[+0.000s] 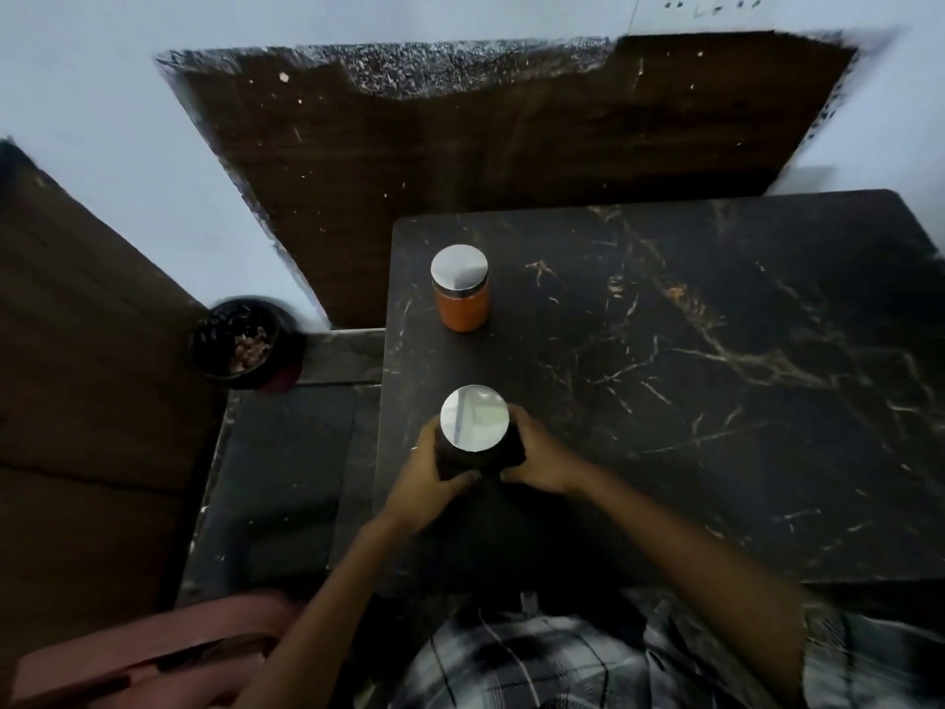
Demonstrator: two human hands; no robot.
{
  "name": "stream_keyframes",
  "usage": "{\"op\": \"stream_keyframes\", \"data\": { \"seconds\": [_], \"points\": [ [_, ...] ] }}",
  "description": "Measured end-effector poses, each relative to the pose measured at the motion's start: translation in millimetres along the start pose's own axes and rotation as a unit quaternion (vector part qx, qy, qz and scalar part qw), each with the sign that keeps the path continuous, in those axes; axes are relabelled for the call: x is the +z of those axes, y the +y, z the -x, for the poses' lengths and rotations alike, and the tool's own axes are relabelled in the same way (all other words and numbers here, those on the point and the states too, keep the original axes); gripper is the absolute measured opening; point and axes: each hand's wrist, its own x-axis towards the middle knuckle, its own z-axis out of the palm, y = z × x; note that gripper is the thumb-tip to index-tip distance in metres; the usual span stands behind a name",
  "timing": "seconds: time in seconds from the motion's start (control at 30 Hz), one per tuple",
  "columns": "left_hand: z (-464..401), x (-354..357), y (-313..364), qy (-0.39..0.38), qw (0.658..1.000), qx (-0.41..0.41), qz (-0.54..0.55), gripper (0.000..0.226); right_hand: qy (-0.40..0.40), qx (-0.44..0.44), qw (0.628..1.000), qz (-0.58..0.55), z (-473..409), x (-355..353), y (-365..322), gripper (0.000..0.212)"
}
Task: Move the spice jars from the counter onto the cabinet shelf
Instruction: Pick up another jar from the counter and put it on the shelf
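Spice jars: two stand on a dark, gold-veined marble counter [716, 376], seen from above by a head-worn camera.
Near jar: a dark jar [478, 450] with a round, mirror-bright metal lid sits close to the counter's front-left edge, clasped from both sides.
Left hand: the left hand [427, 475] wraps the jar's left side, its fingers curled round the dark body and the thumb lying across the near face.
Right hand: the right hand [542, 460] holds the jar's right side, its fingers bent round the far flank just below the lid and the thumb meeting the near face, close to the other thumb.
Contact with counter: whether the dark jar rests on the stone or is raised off it cannot be told from this angle.
Far jar: an orange jar [461, 304] with a matching silver lid stands upright farther back, near the counter's left edge, well apart from the hands and untouched.
Behind counter: a worn dark wooden board [511, 161] leans against a pale wall [128, 69].
Left of counter: a small dark bowl [245, 345] holding pinkish-brown bits sits on a lower dark ledge, blurred; a brown wooden panel [76, 350] fills the left edge.
Foreground: a checked shirt [537, 662] shows at the bottom, with a pink object [153, 652] at lower left, too blurred to identify.
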Motion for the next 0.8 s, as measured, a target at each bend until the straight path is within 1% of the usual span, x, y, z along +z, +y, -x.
{"op": "stream_keyframes", "data": {
  "seconds": [0.17,0.27,0.37,0.43,0.5,0.6,0.67,0.73,0.8],
  "points": [
    [-5.5,15.2,10.5,0.062,0.998,0.014,-0.017,0.072,0.051,-0.010,0.998,-0.046,2.9,4.0,-2.7,0.077],
    [-5.4,24.3,24.5,0.069,0.997,0.035,-0.014,0.073,0.088,-0.021,0.994,-0.057,8.5,-4.0,-0.9,0.075],
    [-8.3,26.9,45.9,0.059,0.996,0.061,-0.021,0.074,0.096,-0.038,0.992,-0.075,15.2,-22.7,-1.9,0.076],
    [-15.1,25.1,66.6,0.058,0.994,0.085,-0.033,0.073,0.112,-0.058,0.989,-0.083,19.9,-42.5,-8.1,0.077],
    [-23.4,23.0,91.6,0.067,0.989,0.130,-0.033,0.071,0.142,-0.087,0.982,-0.093,24.1,-65.0,-18.4,0.076],
    [-35.2,22.8,136.3,0.059,0.978,0.201,-0.011,0.069,0.200,-0.119,0.968,-0.090,34.9,-103.1,-38.1,0.077],
    [-44.6,24.0,166.3,0.060,0.972,0.229,-0.004,0.064,0.247,-0.122,0.959,-0.068,45.2,-128.0,-52.6,0.078],
    [-51.8,26.5,198.3,0.073,0.964,0.257,-0.006,0.064,0.295,-0.141,0.944,-0.051,58.9,-152.8,-65.9,0.075],
    [-56.6,28.0,232.1,0.068,0.958,0.280,0.010,0.065,0.327,-0.164,0.929,-0.048,72.2,-174.9,-80.1,0.073]
  ]
}}
